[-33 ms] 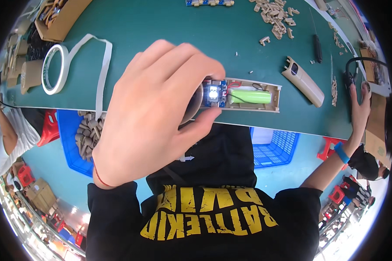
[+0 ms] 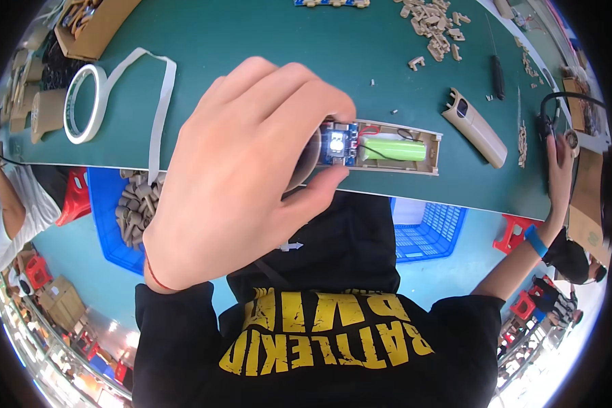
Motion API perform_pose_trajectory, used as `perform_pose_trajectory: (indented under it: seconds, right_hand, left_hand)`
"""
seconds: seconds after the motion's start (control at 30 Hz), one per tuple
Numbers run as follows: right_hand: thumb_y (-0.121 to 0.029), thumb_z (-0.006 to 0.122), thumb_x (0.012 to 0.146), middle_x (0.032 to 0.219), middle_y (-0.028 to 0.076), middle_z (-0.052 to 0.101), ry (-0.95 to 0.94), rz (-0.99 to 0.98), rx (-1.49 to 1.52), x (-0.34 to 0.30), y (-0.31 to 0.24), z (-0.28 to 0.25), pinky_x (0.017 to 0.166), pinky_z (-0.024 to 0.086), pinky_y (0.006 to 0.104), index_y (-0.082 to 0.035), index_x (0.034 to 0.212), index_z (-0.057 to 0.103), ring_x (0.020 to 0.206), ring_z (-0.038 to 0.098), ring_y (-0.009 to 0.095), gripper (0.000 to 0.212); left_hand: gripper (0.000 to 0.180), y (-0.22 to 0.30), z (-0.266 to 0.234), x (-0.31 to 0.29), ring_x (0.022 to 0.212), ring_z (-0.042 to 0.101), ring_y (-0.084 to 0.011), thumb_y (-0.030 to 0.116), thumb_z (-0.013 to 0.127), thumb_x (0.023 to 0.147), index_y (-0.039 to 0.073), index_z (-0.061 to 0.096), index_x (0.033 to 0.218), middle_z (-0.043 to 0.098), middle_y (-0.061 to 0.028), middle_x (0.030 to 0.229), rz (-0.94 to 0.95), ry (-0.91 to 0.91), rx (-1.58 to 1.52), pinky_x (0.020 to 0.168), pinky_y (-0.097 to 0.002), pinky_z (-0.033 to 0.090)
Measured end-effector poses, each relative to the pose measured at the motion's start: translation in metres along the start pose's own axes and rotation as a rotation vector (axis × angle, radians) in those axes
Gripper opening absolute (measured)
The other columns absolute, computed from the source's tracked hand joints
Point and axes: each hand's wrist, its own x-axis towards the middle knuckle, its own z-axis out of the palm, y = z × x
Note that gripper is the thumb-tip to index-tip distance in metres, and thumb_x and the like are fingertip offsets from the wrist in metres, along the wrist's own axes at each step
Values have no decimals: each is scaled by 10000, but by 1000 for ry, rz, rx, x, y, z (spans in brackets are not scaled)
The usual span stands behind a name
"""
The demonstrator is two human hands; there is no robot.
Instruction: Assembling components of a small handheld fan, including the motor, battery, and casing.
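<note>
My left hand is closed round one end of an open beige housing, held level above the near edge of the table. Inside it show a small blue circuit board with a lit white display, thin red and black wires, and a green cylindrical battery. The palm hides the housing's left end. Far to the right, my right hand has its fingers against a dark corded tool, seemingly gripping it; its shape is hard to make out. A matching beige cover lies between the two hands.
A tape roll with a long loose strip stands left on the green table. Small beige parts lie at the back, a black screwdriver at right. Blue baskets sit below the edge; a cardboard box is back left.
My right hand's fingers have drawn closer together beside the dark tool. The left hand and housing have shifted very slightly right.
</note>
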Motion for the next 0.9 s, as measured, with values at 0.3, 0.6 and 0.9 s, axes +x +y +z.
perform_pose_trajectory:
  seconds: [0.3,0.6,0.9]
  right_hand:
    - [-372,649,929,1134,134,616,-23,-65,-48,-29,34,14,936,420,290,-31,1352,496,1034,562,185,565]
    - [-445,543,975,873,59,548,221,76,708,-61,-18,-5,769,481,308,-16,1271,472,793,563,169,525]
    - [-103,548,779,869,88,434,-488,-413,2295,-66,-237,-5,713,478,245,34,971,515,740,487,158,238]
  left_hand:
    - [363,2,9,17,848,562,-248,24,756,611,83,630,947,620,-44,929,54,-37,17,714,-332,466]
    - [383,-3,10,26,815,540,-239,43,762,624,88,599,967,587,-26,889,122,-95,79,679,-327,452]
    - [382,-6,-4,5,836,528,-283,27,734,618,77,590,968,573,-65,894,13,-100,119,707,-349,444]
